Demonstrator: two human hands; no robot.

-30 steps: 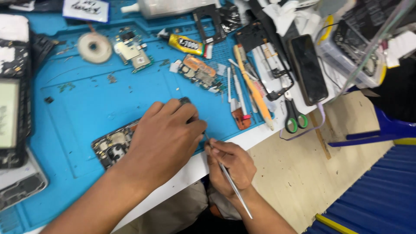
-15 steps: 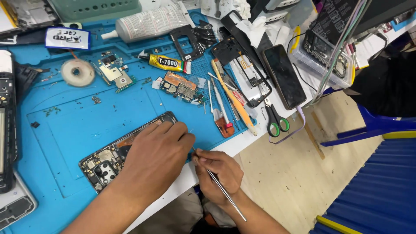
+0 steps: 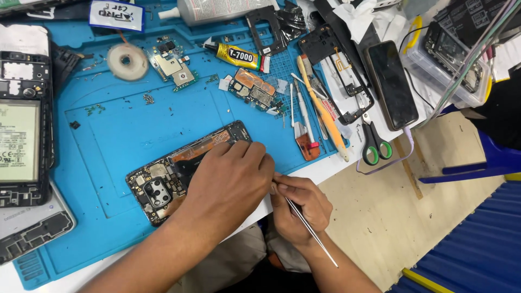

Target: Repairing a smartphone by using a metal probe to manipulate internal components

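Observation:
An opened phone [image 3: 163,179] with its back off lies on the blue work mat [image 3: 125,125], its camera block and circuit parts showing. My left hand [image 3: 228,184] rests flat over the phone's lower half and holds it down. My right hand [image 3: 301,209] sits at the table's front edge, right beside the left fingertips. It grips thin metal tweezers [image 3: 312,233], whose tips point toward the phone's near edge. The tips are hidden behind my fingers.
At the mat's left lie other opened phones [image 3: 24,114] and a frame [image 3: 32,228]. A tape roll [image 3: 127,61], circuit boards [image 3: 252,89], a glue tube [image 3: 236,55], several hand tools [image 3: 320,108], scissors [image 3: 374,144] and a black phone [image 3: 391,84] lie behind. A plastic box [image 3: 456,54] stands at right.
The view has shifted, so more of the phone shows to the left of my left hand. Both hands stay together at the phone's near edge, the tweezers still in the right.

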